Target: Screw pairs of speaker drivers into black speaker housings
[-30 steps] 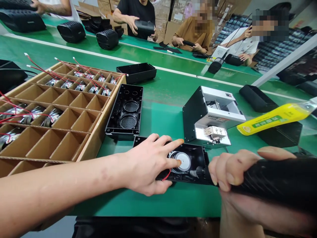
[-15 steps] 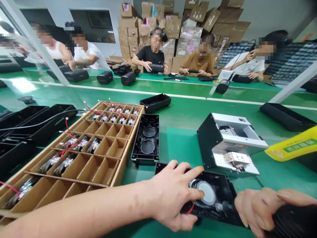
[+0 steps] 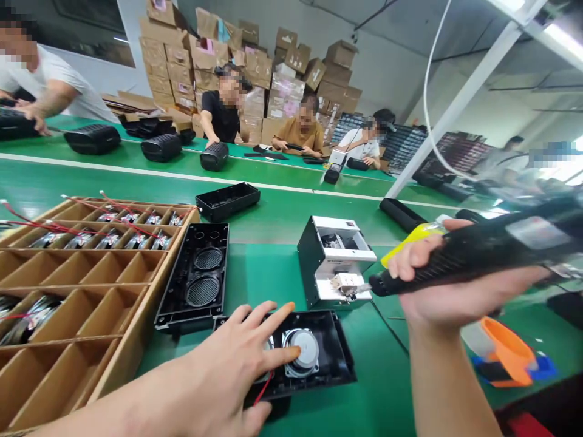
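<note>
My left hand (image 3: 228,364) lies spread over a black speaker housing (image 3: 334,340) on the green bench. Its fingertips rest on or just over a round speaker driver (image 3: 305,352) seated inside. A second driver is mostly hidden under the fingers, and a red wire (image 3: 264,388) shows beside the thumb. My right hand (image 3: 455,309) grips a black electric screwdriver (image 3: 492,240), raised and pointing left. Its tip is close to the front of a silver-and-black screw feeder (image 3: 339,261); whether they touch I cannot tell.
A divided cardboard box (image 3: 136,340) of wired drivers stands at left. Beside it lies another housing (image 3: 204,273) with two grilles; an open black case (image 3: 228,200) is farther back. A yellow object (image 3: 410,240) sits behind the screwdriver, an orange one (image 3: 510,352) at right. Co-workers sit across the bench.
My right hand has lifted the screwdriver from the lower right up to the feeder. My left hand stays on the housing. The whole view has turned to the right.
</note>
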A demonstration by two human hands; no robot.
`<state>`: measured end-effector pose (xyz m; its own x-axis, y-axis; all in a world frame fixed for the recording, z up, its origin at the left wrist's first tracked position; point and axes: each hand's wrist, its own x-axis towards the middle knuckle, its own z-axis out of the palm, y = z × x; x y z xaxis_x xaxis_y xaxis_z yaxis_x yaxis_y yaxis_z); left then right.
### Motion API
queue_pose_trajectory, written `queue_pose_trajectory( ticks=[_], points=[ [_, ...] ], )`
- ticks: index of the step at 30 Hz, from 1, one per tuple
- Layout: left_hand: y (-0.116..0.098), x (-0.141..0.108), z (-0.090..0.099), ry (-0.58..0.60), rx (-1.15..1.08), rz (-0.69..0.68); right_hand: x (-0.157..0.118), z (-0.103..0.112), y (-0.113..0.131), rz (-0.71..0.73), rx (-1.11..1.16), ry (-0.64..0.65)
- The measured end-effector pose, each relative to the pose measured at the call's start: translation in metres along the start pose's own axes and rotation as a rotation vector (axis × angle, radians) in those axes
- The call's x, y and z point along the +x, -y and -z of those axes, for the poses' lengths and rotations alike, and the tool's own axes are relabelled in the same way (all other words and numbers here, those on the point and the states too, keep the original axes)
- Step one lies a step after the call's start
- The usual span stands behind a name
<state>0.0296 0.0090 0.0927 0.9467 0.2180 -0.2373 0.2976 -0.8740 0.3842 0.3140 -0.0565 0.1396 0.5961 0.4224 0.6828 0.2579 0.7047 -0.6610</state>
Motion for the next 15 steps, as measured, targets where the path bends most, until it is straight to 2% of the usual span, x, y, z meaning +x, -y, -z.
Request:
queue_pose_trajectory(
  ticks=[6, 15],
  points=[
    [0.005, -0.001, -0.006, -0.046, 0.016, -0.026, -0.013, -0.009, -0.014, -0.077, -0.025, -0.029],
    [0.013, 0.002, -0.014, -0.165, 0.086, -0.106, -0.017, 0.011, -0.008, -0.109, 0.067, 0.033]
  ],
)
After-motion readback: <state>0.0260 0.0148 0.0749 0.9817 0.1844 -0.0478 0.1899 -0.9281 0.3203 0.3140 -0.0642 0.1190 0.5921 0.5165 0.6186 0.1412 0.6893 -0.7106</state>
